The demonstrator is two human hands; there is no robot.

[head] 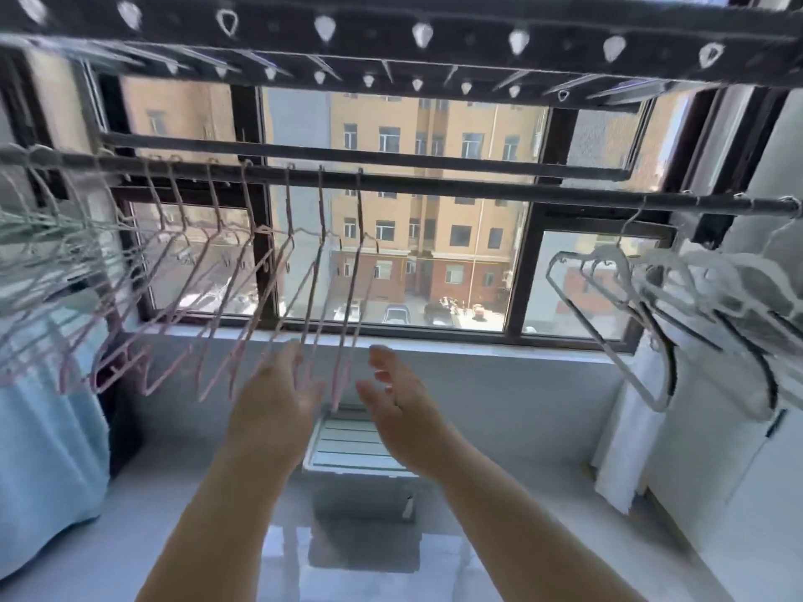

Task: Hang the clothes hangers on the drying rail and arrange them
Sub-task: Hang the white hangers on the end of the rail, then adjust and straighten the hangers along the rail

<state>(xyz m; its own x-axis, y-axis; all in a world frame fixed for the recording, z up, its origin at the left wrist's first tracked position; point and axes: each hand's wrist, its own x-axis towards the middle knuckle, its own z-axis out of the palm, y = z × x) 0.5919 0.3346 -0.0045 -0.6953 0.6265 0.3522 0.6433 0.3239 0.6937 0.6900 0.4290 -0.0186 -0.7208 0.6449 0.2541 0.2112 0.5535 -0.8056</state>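
Head view: both arms were raised toward the drying rail [478,194].
Left hand [278,397]: fingers straight, holding nothing, tips at the nearest hangers' ends.
Right hand [393,399]: relaxed, empty, just beside them.
Pink hangers [322,219]: hung on the rail, above-left of both hands.
White hangers [612,256]: hung well right of them.

Seven pink hangers [322,206] countable by their hooks along the drying rail [434,187]; more pink ones bunched far left, too blurred to count. One bunch of pale green hangers [39,223], number unclear. One bunch of white hangers [610,254], at least three. One drying rail, one thinner bar [369,157] behind it. Two perforated overhead beams [391,19]. Two hands: left hand [278,397], right hand [399,401]. One blue curtain [43,449].
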